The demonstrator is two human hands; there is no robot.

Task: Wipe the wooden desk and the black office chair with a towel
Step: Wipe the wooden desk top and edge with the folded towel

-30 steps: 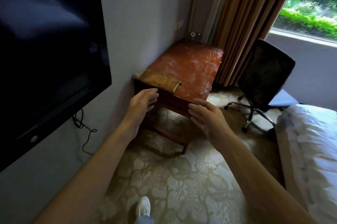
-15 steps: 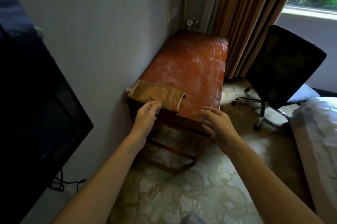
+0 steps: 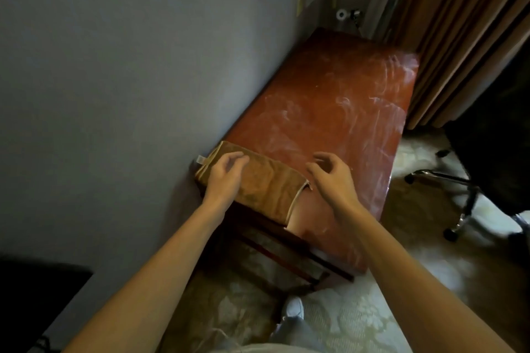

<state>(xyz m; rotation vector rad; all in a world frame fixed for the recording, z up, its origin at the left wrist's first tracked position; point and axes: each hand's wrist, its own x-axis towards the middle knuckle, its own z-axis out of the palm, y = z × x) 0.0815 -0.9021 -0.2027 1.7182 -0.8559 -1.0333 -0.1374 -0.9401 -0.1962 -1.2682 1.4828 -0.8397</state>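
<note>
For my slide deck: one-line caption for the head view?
Left hand over the folded brown towel on the streaked wooden desk, right hand hovering beside it.

Left grip and right grip stretched forward, palms down, fingers loosely curled

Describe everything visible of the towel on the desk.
The towel is golden-brown, looks like soft terry, folded into a long pad with pale piping and a small white tag at one end. It lies flat on the near corner of the wooden desk by the wall. The left hand is over it; contact is unclear.
</note>
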